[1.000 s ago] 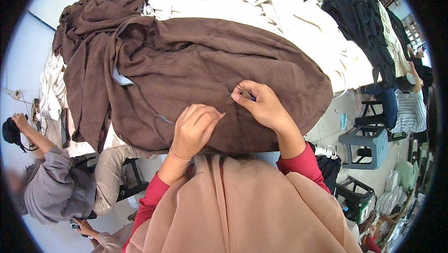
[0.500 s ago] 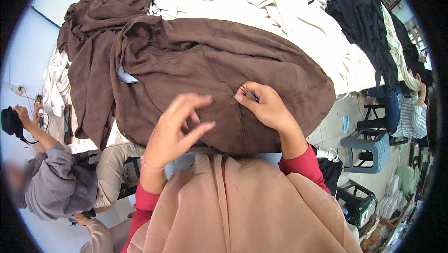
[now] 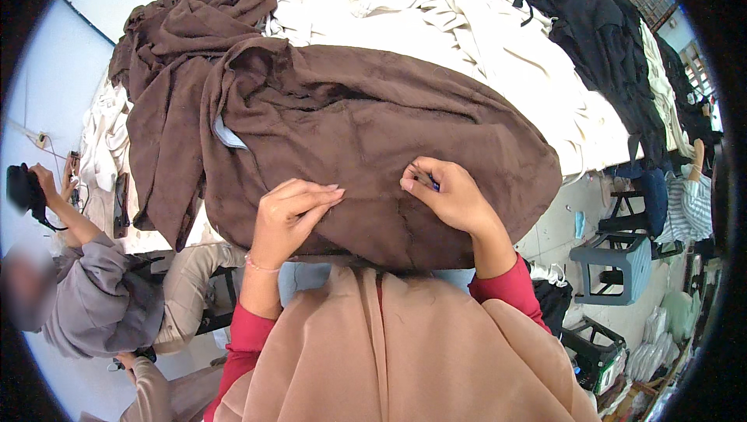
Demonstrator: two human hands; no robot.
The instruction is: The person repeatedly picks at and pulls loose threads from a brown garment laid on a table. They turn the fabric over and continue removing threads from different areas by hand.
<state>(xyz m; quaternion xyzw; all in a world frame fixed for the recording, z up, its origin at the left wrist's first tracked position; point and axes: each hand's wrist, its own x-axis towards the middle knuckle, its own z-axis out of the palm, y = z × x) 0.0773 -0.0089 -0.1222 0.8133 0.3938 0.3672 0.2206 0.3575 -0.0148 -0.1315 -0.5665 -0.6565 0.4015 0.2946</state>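
A dark brown cloth garment (image 3: pixel 366 150) is spread in front of me, draped over the near table edge. My left hand (image 3: pixel 289 213) is low over it, thumb and fingertips pinched together at the cloth; whatever is between them is too small to make out. To the right, my right hand (image 3: pixel 455 198) is curled round small thread snips (image 3: pixel 429 182), mostly hidden in the fingers, with a bit of blue showing. A pale patch (image 3: pixel 228 134) shows in a fold at the garment's left.
White cloth (image 3: pixel 436 41) and black cloth (image 3: pixel 599 41) lie heaped beyond, with more brown cloth (image 3: pixel 179 41) at far left. A person in grey (image 3: pixel 101 290) sits at left. Right of the table stand a grey stool (image 3: pixel 615 266) and a black crate (image 3: pixel 595 352).
My left hand has come down to the cloth, its spread fingers now pinched together. The right hand stays curled round the snips, whose blades are now less visible. The view has shifted slightly.
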